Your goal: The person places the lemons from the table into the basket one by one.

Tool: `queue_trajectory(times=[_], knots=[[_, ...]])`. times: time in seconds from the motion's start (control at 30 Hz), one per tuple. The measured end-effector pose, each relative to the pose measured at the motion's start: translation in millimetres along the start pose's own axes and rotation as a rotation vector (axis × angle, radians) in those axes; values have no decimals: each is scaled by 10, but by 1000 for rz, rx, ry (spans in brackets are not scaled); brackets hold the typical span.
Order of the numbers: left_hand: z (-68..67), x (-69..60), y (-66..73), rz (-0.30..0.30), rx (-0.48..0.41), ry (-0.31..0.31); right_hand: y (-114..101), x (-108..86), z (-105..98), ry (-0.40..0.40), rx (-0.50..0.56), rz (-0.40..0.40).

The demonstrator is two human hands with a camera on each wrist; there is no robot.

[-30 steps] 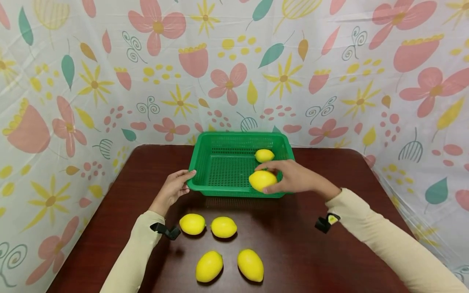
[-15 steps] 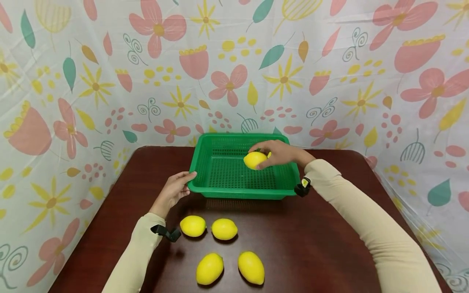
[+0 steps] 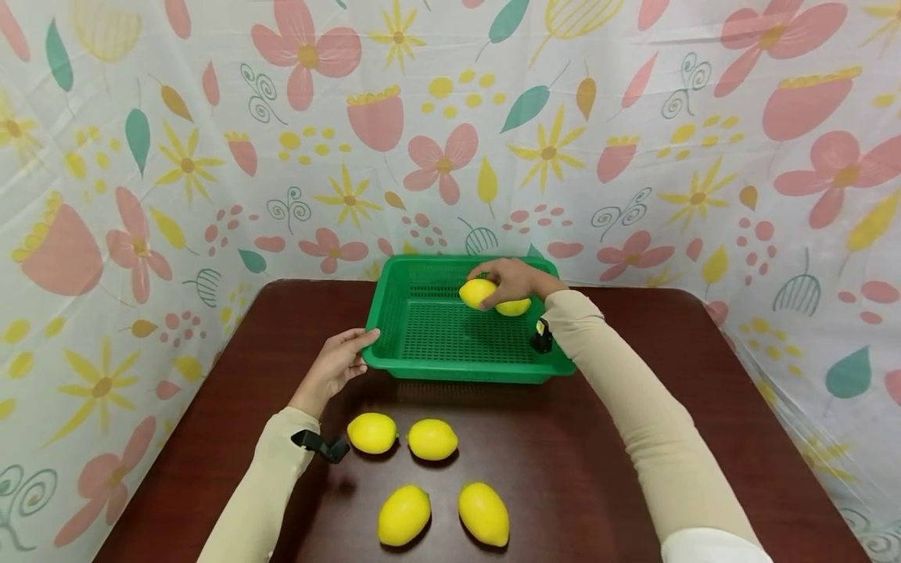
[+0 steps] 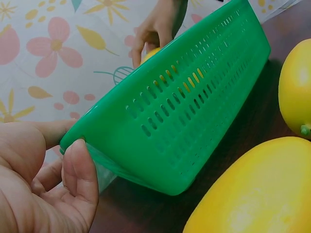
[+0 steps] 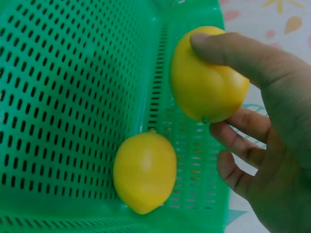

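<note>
My right hand (image 3: 512,281) grips a yellow lemon (image 3: 477,293) above the far part of the green basket (image 3: 464,367). In the right wrist view the thumb lies over the held lemon (image 5: 206,77), with fingers on its other side. A second lemon (image 3: 514,307) lies inside the basket, partly behind the right hand in the head view; the right wrist view shows this lemon (image 5: 146,172) whole on the basket floor. My left hand (image 3: 336,366) pinches the basket's near left rim. In the left wrist view the left thumb and fingers (image 4: 80,170) hold that rim from both sides.
Several lemons (image 3: 432,439) lie on the dark wooden table (image 3: 598,438) between the basket and the person. A flower-printed cloth (image 3: 450,117) hangs right behind the table's back edge. A black wrist strap (image 3: 320,444) sits on the left sleeve.
My right hand has carried its lemon from the basket's near right rim back and left, over the far part of the basket. The left hand stays on the rim.
</note>
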State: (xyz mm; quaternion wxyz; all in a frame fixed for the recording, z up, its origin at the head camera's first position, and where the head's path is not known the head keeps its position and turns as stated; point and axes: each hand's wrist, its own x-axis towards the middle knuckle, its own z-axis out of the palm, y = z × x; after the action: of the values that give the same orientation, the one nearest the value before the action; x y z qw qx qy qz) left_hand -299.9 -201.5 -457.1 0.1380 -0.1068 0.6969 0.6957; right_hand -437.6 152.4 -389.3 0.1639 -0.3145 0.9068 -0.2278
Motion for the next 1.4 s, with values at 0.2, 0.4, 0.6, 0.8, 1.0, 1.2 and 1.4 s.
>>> queue_trajectory(times=[0.2,0.4,0.6,0.8,1.0,1.2,1.4], knots=[[19,9,-1,-1,-6,-3,91,129,121,38,-51,73],[9,11,-2,-5,-14,0,158,216,295,56,-106,104],[4,7,-6,2,-10,-8,193,269,406,81,-204,135],[2,7,-20,8,-8,-8,181,289,443,70,-252,156],[31,13,-18,8,-12,-3,164,269,402,56,-247,149],[28,11,1,9,-12,-17,28,127,240,79,-174,70],[-4,-9,5,0,0,-18,-210,-134,129,139,-105,30]])
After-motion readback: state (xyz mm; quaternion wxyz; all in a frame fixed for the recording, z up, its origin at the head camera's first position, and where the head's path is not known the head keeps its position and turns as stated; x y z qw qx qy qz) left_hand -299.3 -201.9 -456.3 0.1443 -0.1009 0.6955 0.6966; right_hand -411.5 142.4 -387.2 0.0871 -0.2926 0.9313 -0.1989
